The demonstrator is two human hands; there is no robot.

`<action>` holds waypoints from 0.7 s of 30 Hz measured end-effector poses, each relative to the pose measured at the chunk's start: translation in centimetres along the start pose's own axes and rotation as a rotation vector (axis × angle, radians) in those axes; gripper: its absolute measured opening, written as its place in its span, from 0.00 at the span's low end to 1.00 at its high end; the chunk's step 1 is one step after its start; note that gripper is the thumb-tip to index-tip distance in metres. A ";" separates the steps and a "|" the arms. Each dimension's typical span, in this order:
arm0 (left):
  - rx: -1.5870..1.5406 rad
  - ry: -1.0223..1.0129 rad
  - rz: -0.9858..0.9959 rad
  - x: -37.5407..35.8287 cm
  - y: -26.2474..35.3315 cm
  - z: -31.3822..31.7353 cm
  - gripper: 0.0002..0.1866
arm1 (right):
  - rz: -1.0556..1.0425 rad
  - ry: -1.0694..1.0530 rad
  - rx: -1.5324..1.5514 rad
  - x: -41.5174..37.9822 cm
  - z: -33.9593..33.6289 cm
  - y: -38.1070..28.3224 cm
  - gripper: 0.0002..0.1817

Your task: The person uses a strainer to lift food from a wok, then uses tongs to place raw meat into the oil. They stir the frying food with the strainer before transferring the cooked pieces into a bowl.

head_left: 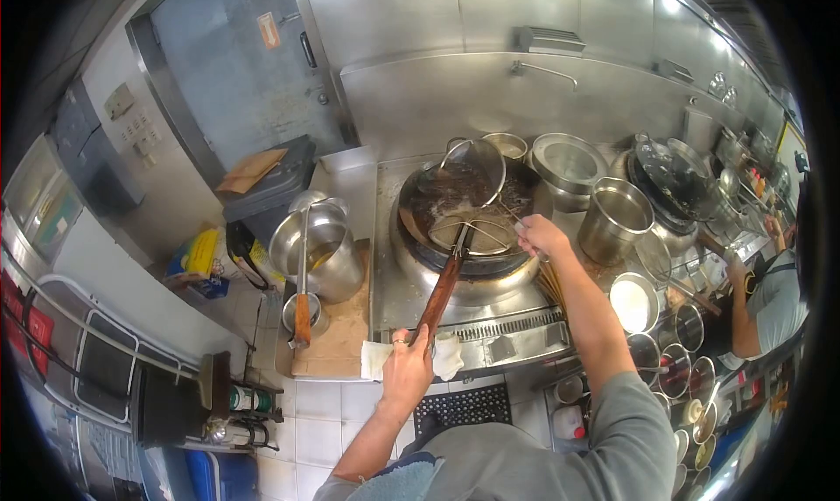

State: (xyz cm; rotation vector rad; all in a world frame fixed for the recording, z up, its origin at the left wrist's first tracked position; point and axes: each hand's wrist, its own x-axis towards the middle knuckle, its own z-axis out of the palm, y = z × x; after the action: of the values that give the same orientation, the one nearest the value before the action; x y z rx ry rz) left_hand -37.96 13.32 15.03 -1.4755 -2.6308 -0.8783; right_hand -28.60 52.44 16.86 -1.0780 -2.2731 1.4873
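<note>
My left hand (409, 365) is wrapped round the long wooden handle (444, 293) of a round strainer (472, 232), whose head lies over the near part of a large wok (418, 212). Dark liquid shows in the wok. Closed in a pinch, my right hand (541, 237) is at the wok's right rim, gripping a thin stick (510, 210) that points in over the wok; its exact kind I cannot tell. A second round, metal-rimmed strainer (486, 164) rests across the wok's far side. Beside my left wrist, a white cloth (448, 357) lies on the stove's front edge.
To the left stands a steel pot (332, 260) with a wooden-handled ladle (303, 313) across it. A tall steel pot (616, 221) and a wide basin (570, 161) are right of the wok. Another wok (669, 182) is farther right, near a co-worker's arm (744, 317). Several seasoning containers (643, 350) line the right.
</note>
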 end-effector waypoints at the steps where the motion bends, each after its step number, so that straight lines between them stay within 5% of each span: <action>1: 0.015 0.011 0.027 0.1 -0.2 0.2 0.23 | -0.011 -0.007 -0.011 0.1 0.3 -0.4 0.07; 11: 0.031 0.011 0.118 0.7 1.3 -1.4 0.23 | -0.087 -0.028 0.328 0.6 2.6 -0.7 0.09; 21: -0.019 -0.077 0.007 0.2 0.9 1.5 0.24 | -0.114 0.131 0.837 -4.1 2.3 2.6 0.07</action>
State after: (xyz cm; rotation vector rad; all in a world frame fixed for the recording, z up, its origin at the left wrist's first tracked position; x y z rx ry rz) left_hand -36.97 14.53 14.24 -1.5532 -2.6757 -0.8658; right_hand -25.74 48.57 14.37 -0.7310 -1.3411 1.9523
